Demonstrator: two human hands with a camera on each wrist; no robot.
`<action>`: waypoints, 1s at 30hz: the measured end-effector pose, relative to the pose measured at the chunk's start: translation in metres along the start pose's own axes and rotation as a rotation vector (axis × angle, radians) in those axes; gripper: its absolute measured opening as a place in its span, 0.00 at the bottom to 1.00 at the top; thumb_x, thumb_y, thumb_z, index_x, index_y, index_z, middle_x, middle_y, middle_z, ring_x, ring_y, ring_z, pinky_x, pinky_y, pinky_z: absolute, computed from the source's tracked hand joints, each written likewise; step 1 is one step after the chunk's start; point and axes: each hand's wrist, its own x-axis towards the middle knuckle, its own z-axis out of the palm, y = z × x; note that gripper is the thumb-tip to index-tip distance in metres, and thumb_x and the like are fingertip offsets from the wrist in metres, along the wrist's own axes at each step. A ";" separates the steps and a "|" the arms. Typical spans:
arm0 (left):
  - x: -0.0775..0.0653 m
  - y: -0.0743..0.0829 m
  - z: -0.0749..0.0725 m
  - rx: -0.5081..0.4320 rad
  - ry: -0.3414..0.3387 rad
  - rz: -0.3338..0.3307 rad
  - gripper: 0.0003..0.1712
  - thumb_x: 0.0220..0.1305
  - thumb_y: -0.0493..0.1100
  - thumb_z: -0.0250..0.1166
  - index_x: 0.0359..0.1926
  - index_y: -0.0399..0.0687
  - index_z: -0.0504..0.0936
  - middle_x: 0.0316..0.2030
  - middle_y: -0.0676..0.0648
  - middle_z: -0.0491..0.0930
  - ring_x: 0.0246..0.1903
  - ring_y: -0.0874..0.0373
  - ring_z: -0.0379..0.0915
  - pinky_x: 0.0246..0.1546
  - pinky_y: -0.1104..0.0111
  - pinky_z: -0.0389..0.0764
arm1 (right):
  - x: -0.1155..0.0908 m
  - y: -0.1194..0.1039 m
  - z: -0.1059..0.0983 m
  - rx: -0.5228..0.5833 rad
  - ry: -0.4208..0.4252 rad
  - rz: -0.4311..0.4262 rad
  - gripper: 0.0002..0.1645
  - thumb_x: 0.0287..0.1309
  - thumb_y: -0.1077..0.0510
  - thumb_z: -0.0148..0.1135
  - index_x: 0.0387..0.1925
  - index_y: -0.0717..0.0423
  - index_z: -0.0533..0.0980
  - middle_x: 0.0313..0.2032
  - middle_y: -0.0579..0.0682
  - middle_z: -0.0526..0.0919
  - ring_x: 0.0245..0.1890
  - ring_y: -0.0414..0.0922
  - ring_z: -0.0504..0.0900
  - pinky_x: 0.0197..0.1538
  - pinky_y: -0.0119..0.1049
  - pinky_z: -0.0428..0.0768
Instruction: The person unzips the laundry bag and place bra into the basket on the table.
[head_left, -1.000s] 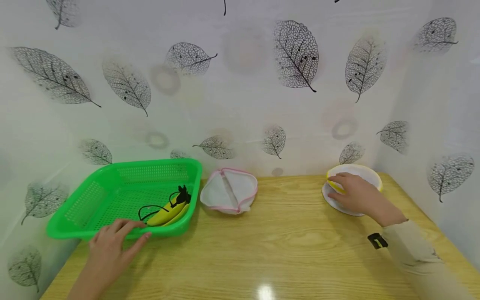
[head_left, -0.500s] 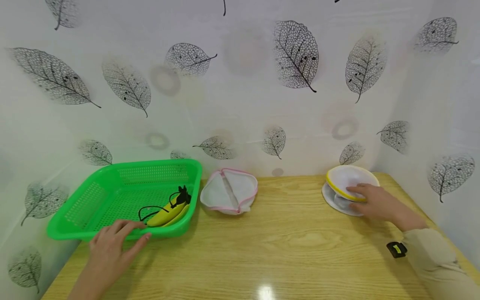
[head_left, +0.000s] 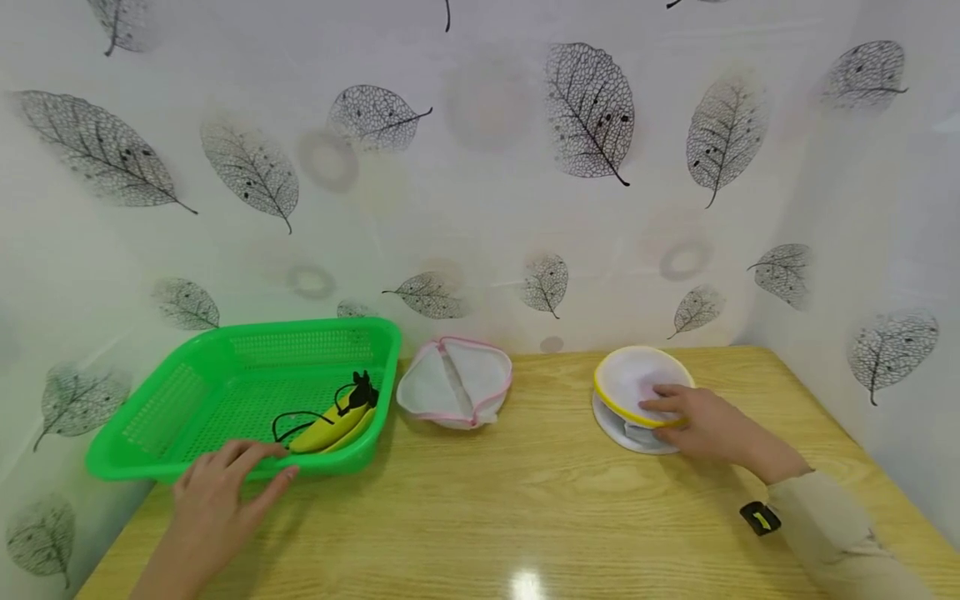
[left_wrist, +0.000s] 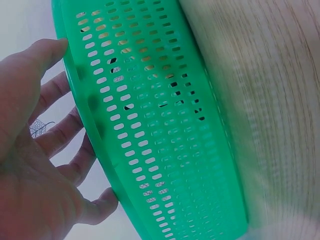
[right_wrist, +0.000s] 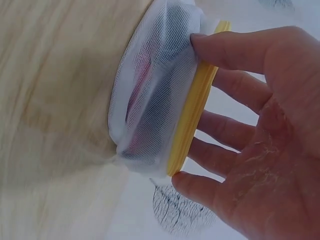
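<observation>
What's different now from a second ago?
The white bag with the yellow rim moved left along the table, and a little closer to the person. The right hand went from its left side to its right side and now holds it there by the rim. The left hand stayed on the edge of the green basket; the pink-edged bag and the banana-shaped thing stayed put.

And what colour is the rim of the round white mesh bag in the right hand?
Yellow; the rim shows best in the right wrist view.
</observation>
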 end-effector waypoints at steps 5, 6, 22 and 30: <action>0.000 0.001 -0.002 0.001 -0.017 -0.011 0.15 0.59 0.51 0.75 0.46 0.55 0.86 0.47 0.43 0.83 0.46 0.32 0.74 0.45 0.36 0.62 | 0.006 -0.016 0.006 0.001 -0.024 -0.067 0.23 0.56 0.57 0.73 0.54 0.55 0.85 0.60 0.69 0.81 0.56 0.68 0.82 0.56 0.62 0.80; 0.000 0.001 -0.002 0.004 -0.022 -0.014 0.15 0.59 0.51 0.75 0.46 0.55 0.86 0.47 0.43 0.83 0.46 0.32 0.74 0.45 0.36 0.63 | 0.007 -0.019 0.007 0.000 -0.029 -0.075 0.23 0.56 0.57 0.73 0.54 0.54 0.85 0.60 0.68 0.81 0.56 0.68 0.82 0.56 0.62 0.80; 0.002 0.003 -0.003 0.005 -0.042 -0.023 0.15 0.61 0.51 0.74 0.47 0.56 0.85 0.49 0.43 0.82 0.48 0.32 0.73 0.46 0.35 0.62 | 0.009 -0.044 0.009 0.094 -0.116 -0.161 0.24 0.48 0.66 0.75 0.50 0.51 0.87 0.64 0.61 0.80 0.60 0.70 0.79 0.61 0.67 0.75; 0.002 0.003 -0.003 0.010 -0.046 -0.021 0.16 0.61 0.52 0.73 0.48 0.55 0.85 0.49 0.42 0.82 0.47 0.32 0.73 0.46 0.35 0.63 | 0.012 -0.048 0.011 0.140 -0.176 -0.161 0.24 0.43 0.76 0.70 0.32 0.42 0.87 0.63 0.56 0.82 0.64 0.62 0.79 0.60 0.56 0.80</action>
